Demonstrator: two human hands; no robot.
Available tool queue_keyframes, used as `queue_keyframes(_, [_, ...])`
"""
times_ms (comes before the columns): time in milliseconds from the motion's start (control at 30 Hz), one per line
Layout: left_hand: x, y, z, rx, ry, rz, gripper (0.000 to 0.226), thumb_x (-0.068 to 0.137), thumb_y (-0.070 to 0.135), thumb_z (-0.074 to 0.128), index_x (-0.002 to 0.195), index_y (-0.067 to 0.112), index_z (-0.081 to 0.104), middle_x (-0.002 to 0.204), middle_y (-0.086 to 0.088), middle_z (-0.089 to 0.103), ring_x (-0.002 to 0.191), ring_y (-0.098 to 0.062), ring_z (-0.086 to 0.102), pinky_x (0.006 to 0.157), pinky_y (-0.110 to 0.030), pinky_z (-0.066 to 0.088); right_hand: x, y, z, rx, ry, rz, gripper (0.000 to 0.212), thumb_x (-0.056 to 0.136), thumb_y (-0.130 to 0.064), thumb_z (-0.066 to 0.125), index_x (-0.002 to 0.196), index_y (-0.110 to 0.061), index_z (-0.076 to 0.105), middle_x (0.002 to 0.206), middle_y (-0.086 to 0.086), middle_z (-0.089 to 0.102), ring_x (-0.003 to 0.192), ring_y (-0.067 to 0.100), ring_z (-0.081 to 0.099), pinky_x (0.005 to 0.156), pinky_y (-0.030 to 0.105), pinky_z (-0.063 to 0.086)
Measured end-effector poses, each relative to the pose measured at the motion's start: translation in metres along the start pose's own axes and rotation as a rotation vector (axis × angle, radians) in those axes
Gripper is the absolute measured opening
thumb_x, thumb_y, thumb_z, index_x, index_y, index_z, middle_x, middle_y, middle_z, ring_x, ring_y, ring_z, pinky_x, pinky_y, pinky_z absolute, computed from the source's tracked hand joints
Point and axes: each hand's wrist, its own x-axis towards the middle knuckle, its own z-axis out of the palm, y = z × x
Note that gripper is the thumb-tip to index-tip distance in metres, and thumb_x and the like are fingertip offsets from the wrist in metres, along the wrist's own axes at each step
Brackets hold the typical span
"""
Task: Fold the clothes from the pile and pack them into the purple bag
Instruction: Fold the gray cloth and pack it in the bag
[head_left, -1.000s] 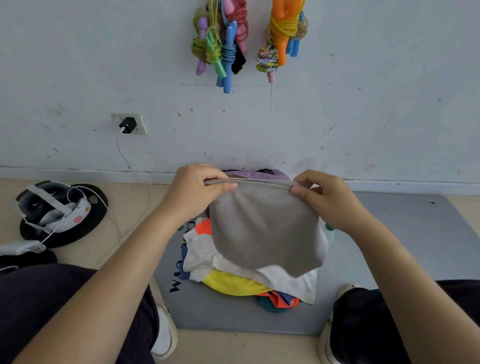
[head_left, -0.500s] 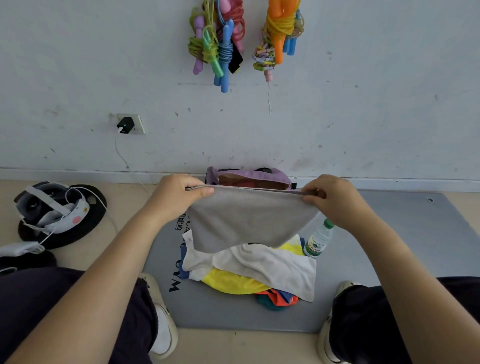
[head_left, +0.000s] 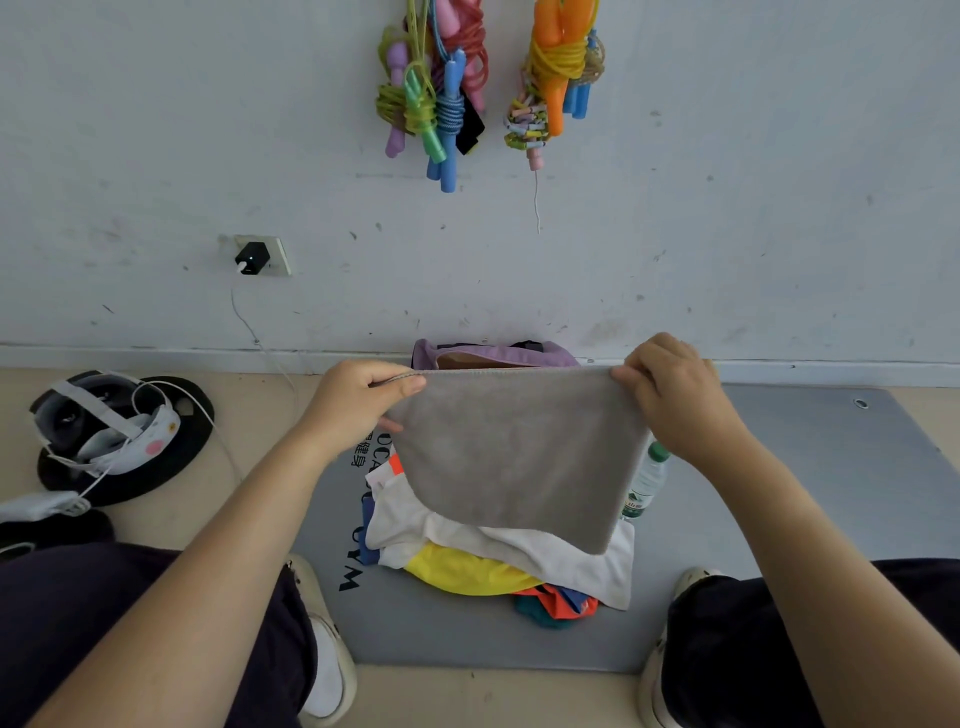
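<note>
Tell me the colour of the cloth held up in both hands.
Plain grey cloth, no pattern; the head view shows it.

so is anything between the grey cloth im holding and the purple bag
Nothing visible. The grey cloth hangs from the left hand and right hand, right before the purple fabric bag by the wall.

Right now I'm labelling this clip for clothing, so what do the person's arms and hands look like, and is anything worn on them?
Both forearms are bare up to the edge of the view: no sleeves show. The left hand and the right hand are bare too, with no gloves, rings, watch or wristband visible. Fingernails look short and unpainted. No markings, cables or straps are on either arm.
</note>
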Motion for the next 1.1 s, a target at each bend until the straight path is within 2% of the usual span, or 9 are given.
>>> queue_keyframes(67, [0.000, 0.001, 0.000, -0.019, 0.030, -0.029, 0.006, 0.087, 0.023, 0.075, 0.081, 0.020, 0.077, 0.078, 0.004, 0.074, 0.075, -0.017, 0.070, 0.061, -0.033, 0.061, 0.000, 0.002, -0.006, 0.070, -0.042, 0.094, 0.039, 0.096, -0.040, 0.054, 0.067, -0.014, 0.049, 0.069, 0.002, 0.053, 0.071, 0.028, 0.052, 0.062, 0.037, 0.038])
queue_keyframes(167, [0.001, -0.002, 0.000, 0.025, 0.175, -0.031, 0.028, 0.080, 0.029, 0.081, 0.067, 0.007, 0.069, 0.059, 0.000, 0.055, 0.054, -0.016, 0.051, 0.048, -0.025, 0.049, 0.000, 0.005, -0.014, 0.141, -0.061, 0.177, 0.040, 0.085, -0.045, 0.069, 0.062, -0.015, 0.055, 0.050, 0.002, 0.057, 0.055, 0.025, 0.058, 0.053, 0.031, 0.042])
queue_keyframes(333, [0.004, -0.003, -0.004, -0.153, 0.248, -0.016, 0.013, 0.091, 0.015, 0.069, 0.090, 0.001, 0.072, 0.086, -0.014, 0.067, 0.081, -0.021, 0.063, 0.072, -0.027, 0.059, 0.003, 0.015, -0.006, 0.337, -0.003, 0.167, 0.013, 0.088, -0.017, 0.068, 0.076, -0.015, 0.064, 0.071, -0.001, 0.063, 0.073, 0.019, 0.056, 0.067, 0.021, 0.043])
queue_keyframes(433, [0.003, -0.006, -0.005, -0.081, 0.236, -0.025, 0.014, 0.094, 0.020, 0.066, 0.089, 0.009, 0.072, 0.085, -0.003, 0.067, 0.080, -0.011, 0.058, 0.075, -0.021, 0.048, 0.004, 0.019, -0.003, 0.654, 0.010, 0.249, 0.013, 0.094, -0.021, 0.061, 0.083, -0.015, 0.061, 0.076, 0.002, 0.060, 0.077, 0.017, 0.053, 0.080, 0.036, 0.047])
queue_keyframes(567, [0.001, -0.004, -0.002, -0.095, 0.234, -0.044, 0.021, 0.093, 0.022, 0.066, 0.083, 0.004, 0.068, 0.078, -0.002, 0.060, 0.077, -0.014, 0.052, 0.072, -0.030, 0.040, 0.004, 0.017, -0.006, 0.749, -0.055, 0.312, 0.017, 0.094, -0.026, 0.063, 0.082, -0.015, 0.061, 0.063, -0.001, 0.057, 0.061, 0.012, 0.051, 0.066, 0.034, 0.049])
queue_keyframes(733, [0.000, 0.010, -0.008, 0.042, 0.394, 0.033, 0.039, 0.085, 0.029, 0.074, 0.072, -0.003, 0.057, 0.067, -0.007, 0.048, 0.066, -0.015, 0.042, 0.060, -0.031, 0.029, 0.001, -0.002, -0.017, 0.749, -0.048, 0.338, 0.018, 0.091, -0.020, 0.067, 0.080, -0.011, 0.055, 0.063, 0.000, 0.056, 0.058, 0.016, 0.054, 0.056, 0.031, 0.053])
queue_keyframes(900, [-0.011, 0.031, 0.002, -0.044, 0.248, 0.059, 0.017, 0.082, 0.028, 0.079, 0.069, 0.018, 0.073, 0.061, 0.001, 0.060, 0.052, -0.010, 0.050, 0.050, -0.020, 0.043, -0.012, -0.041, -0.030, 0.891, -0.338, 0.224, 0.005, 0.090, -0.006, 0.065, 0.092, -0.008, 0.061, 0.067, 0.013, 0.063, 0.061, 0.027, 0.066, 0.068, 0.040, 0.061])
queue_keyframes(1033, [-0.022, 0.046, 0.026, -0.215, 0.063, -0.045, 0.005, 0.080, 0.020, 0.080, 0.078, 0.016, 0.077, 0.080, -0.013, 0.073, 0.067, -0.021, 0.067, 0.063, -0.034, 0.058, -0.022, -0.068, -0.030, 0.957, -0.575, 0.153, 0.009, 0.090, -0.006, 0.065, 0.096, -0.011, 0.070, 0.082, 0.009, 0.075, 0.082, 0.026, 0.074, 0.077, 0.033, 0.060])
queue_keyframes(1100, [-0.028, 0.054, 0.036, -0.311, -0.026, -0.055, 0.003, 0.079, 0.014, 0.079, 0.077, 0.015, 0.077, 0.078, -0.007, 0.075, 0.072, -0.019, 0.070, 0.062, -0.028, 0.058, -0.024, -0.075, -0.028, 0.955, -0.664, 0.086, 0.017, 0.089, -0.002, 0.065, 0.103, -0.013, 0.068, 0.096, 0.010, 0.076, 0.094, 0.026, 0.073, 0.084, 0.033, 0.056])
